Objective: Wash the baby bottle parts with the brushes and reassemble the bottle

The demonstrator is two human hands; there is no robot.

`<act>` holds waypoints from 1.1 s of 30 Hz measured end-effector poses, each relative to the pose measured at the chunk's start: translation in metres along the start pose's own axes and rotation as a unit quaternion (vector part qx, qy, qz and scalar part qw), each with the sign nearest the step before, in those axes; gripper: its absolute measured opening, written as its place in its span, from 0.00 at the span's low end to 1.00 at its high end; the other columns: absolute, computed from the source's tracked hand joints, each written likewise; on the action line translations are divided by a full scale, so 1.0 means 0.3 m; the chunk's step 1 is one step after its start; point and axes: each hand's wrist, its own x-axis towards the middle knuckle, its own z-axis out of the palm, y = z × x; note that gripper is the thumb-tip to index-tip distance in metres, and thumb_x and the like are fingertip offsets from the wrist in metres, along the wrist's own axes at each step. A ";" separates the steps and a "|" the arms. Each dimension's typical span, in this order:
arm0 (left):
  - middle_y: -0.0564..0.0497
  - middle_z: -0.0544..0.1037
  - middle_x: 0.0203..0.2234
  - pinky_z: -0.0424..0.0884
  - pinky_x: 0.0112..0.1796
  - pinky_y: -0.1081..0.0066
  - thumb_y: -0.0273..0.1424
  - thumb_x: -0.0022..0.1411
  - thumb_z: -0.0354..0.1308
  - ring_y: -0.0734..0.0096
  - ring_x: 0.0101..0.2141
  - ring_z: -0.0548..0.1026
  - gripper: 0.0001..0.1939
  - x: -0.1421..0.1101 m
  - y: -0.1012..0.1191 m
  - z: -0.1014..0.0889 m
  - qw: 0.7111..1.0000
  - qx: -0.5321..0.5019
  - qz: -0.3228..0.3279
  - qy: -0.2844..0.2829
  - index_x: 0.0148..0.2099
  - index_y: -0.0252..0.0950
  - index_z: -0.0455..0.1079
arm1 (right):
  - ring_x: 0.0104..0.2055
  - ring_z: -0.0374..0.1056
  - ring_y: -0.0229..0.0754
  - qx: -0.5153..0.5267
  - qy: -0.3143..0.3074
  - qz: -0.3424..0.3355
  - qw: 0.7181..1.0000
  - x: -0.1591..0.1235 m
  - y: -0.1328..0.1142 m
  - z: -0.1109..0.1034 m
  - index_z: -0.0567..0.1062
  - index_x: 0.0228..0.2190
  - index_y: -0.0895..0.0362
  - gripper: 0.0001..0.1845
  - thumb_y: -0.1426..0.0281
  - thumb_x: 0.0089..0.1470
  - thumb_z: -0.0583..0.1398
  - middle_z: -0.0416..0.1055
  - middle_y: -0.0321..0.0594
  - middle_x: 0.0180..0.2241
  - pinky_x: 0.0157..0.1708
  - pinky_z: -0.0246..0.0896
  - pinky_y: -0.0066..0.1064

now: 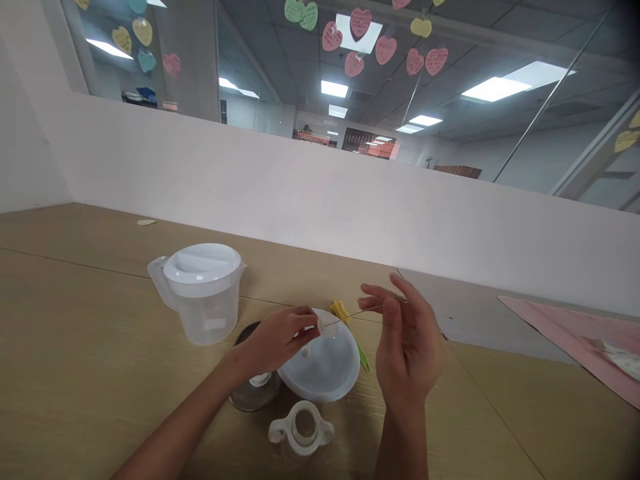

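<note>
My left hand pinches a small whitish piece above a translucent white bowl. From that piece a thin strand runs up to the right, held between the thumb and fingers of my right hand. Whether the strand is string or wire I cannot tell. A small pale thing shows in the bowl. Partly under my left hand and forearm lies a round dark-rimmed lid with a white knob. Nearest to me stands a clear container with a white two-handled collar.
A translucent lidded pitcher stands on the left of the brown table. Behind the bowl lies a green-handled brush with a yellow head. Pink cloth covers the right side. A white wall bounds the back.
</note>
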 end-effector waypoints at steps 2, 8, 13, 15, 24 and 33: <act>0.51 0.74 0.37 0.64 0.34 0.75 0.31 0.65 0.46 0.72 0.34 0.72 0.12 -0.002 0.019 0.000 0.999 -0.029 0.017 -0.009 0.38 0.38 0.71 | 0.28 0.72 0.37 -0.002 -0.002 -0.001 1.000 -0.010 -0.009 0.003 0.70 0.45 0.53 0.13 0.72 0.59 0.52 0.75 0.38 0.34 0.28 0.70 0.32; 0.52 0.75 0.38 0.66 0.37 0.75 0.32 0.66 0.45 0.71 0.37 0.73 0.13 -0.008 0.083 -0.003 0.996 -0.080 0.043 -0.020 0.40 0.39 0.71 | 0.27 0.71 0.35 -0.025 -0.030 -0.011 0.999 -0.023 0.004 0.012 0.70 0.42 0.53 0.10 0.72 0.59 0.52 0.74 0.36 0.32 0.28 0.69 0.29; 0.51 0.74 0.40 0.66 0.42 0.72 0.34 0.66 0.45 0.69 0.40 0.72 0.14 -0.011 0.089 0.003 0.992 -0.117 0.043 0.005 0.43 0.40 0.71 | 0.25 0.69 0.32 -0.069 -0.164 -0.008 0.984 -0.024 0.021 0.039 0.69 0.44 0.53 0.13 0.72 0.60 0.50 0.74 0.34 0.29 0.26 0.66 0.24; 0.50 0.74 0.39 0.67 0.41 0.72 0.35 0.66 0.44 0.70 0.38 0.72 0.15 -0.010 0.078 0.006 0.990 -0.137 0.023 0.019 0.42 0.39 0.71 | 0.27 0.70 0.34 -0.067 -0.183 -0.008 0.981 -0.028 0.017 0.046 0.69 0.45 0.53 0.14 0.72 0.60 0.49 0.74 0.34 0.29 0.27 0.66 0.24; 0.51 0.71 0.33 0.66 0.34 0.74 0.31 0.65 0.46 0.73 0.33 0.70 0.11 -0.012 0.050 -0.030 0.982 -0.149 0.001 0.120 0.38 0.36 0.70 | 0.39 0.70 0.40 -0.040 -0.152 -0.013 0.988 -0.036 0.007 0.063 0.71 0.43 0.54 0.13 0.73 0.59 0.51 0.74 0.40 0.37 0.37 0.66 0.33; 0.51 0.70 0.34 0.67 0.32 0.76 0.32 0.64 0.46 0.75 0.30 0.69 0.11 -0.022 0.041 -0.030 0.969 -0.208 0.025 0.134 0.37 0.35 0.68 | 0.47 0.65 0.42 0.006 -0.228 -0.030 0.973 -0.037 0.005 0.109 0.73 0.42 0.55 0.14 0.75 0.58 0.51 0.71 0.43 0.43 0.45 0.64 0.36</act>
